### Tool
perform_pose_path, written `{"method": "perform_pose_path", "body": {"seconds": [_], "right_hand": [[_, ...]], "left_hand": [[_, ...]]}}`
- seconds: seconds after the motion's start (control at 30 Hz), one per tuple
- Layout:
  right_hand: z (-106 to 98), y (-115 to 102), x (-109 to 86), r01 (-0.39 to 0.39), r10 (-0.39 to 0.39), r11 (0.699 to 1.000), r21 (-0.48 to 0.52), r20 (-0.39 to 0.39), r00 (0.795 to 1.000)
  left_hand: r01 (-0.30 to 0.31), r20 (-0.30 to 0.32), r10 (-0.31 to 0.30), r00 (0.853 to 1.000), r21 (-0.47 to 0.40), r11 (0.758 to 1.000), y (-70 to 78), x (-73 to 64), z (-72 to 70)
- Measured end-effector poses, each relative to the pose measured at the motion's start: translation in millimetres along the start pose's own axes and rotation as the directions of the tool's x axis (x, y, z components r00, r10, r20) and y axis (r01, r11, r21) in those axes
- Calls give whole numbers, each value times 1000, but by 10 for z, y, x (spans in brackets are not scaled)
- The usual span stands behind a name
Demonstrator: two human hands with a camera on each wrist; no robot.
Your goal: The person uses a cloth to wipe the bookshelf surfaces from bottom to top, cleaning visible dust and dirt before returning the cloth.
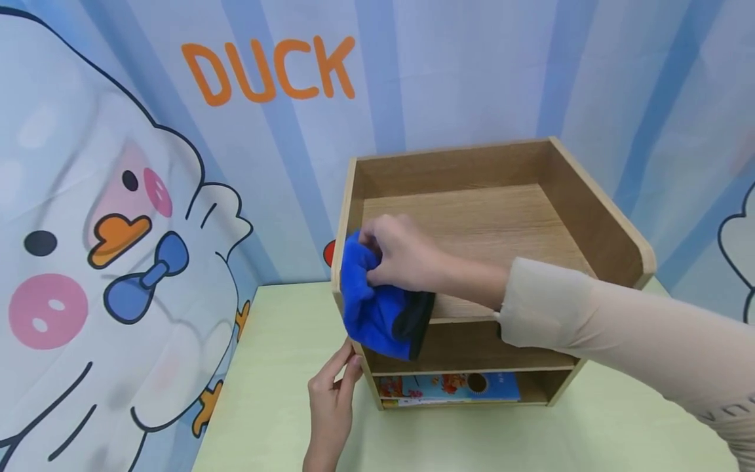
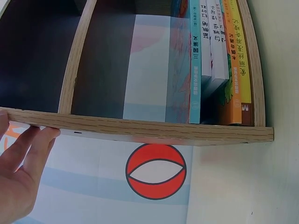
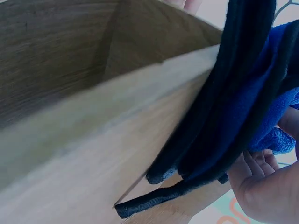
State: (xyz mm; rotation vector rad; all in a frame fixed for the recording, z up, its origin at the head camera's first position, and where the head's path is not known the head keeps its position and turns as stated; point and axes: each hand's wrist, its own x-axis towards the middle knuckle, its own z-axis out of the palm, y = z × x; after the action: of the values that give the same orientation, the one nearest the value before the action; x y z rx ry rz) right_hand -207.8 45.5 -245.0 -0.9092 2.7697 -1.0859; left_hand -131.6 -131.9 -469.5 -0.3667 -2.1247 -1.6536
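Note:
A blue cloth (image 1: pixel 374 305) with a dark border is bunched in my right hand (image 1: pixel 407 252). It drapes over the left front corner of a small wooden shelf (image 1: pixel 601 223), covering part of its top compartment's front edge. Close up in the right wrist view, the cloth's dark border (image 3: pixel 196 121) lies against a wooden board. My left hand (image 1: pixel 333 396) holds the shelf's left side panel lower down. In the left wrist view its fingers (image 2: pixel 39 144) are on the panel's outer face and the thumb reaches the front edge.
Upright books (image 2: pixel 210 60) fill one end of the lowest compartment in the left wrist view; a blue book cover (image 1: pixel 489 387) shows there from the head. The shelf stands on a pale green table (image 1: pixel 277 347), with a duck-printed curtain (image 1: pixel 460 72) behind.

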Motion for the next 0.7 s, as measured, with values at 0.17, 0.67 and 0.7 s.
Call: {"method": "perform_pose_path", "body": {"seconds": [0.17,0.67,0.7], "right_hand": [[38,-50,-69,45,-45,999,-6,5,999],[12,-16,12,10,-10,1000,-6,-23,1000],[7,-6,24,3,-3,1000,-2,-27,1000]], "left_hand": [[-32,-14,32,999,19,999,-12,-5,-13],[7,-3,-7,1000,0,1000,-1,0,-10],[10,0,-10,1000,-9,1000,3,-1,-10]]}}
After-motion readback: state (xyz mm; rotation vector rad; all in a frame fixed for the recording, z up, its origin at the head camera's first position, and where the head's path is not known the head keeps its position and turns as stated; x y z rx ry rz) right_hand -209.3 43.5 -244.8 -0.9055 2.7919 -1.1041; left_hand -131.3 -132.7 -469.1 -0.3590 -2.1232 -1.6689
